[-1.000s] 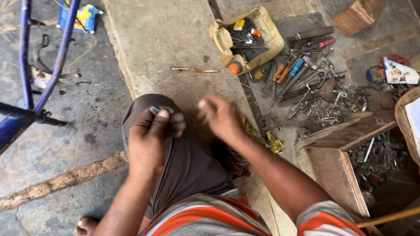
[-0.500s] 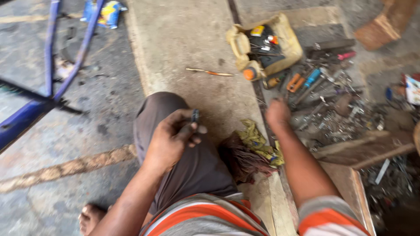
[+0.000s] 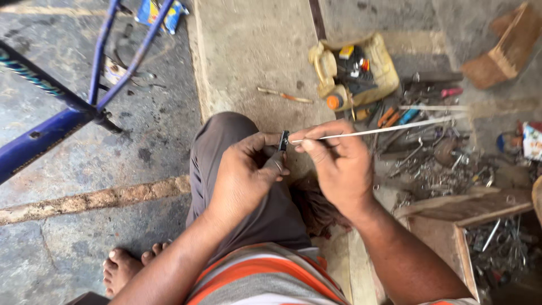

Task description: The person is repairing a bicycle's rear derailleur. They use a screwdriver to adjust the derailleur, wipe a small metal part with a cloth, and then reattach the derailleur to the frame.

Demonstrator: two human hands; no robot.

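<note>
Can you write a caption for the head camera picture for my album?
Left hand pinches a small dark part while right hand holds a thin white rod against it.

Pinched in the left-hand fingers (image 3: pixel 265 148) is a small black metal piece (image 3: pixel 284 140); the right-hand fingers (image 3: pixel 316 138) grip a thin pale silvery wire (image 3: pixel 389 129). Beneath them lie brown-grey trousers (image 3: pixel 226 164) and an orange, grey and white striped shirt (image 3: pixel 265 279). Beyond the fingers sits a cut-open yellow plastic jug (image 3: pixel 375 70); left of them, a blue tubular bicycle frame (image 3: pixel 53 127).
</note>
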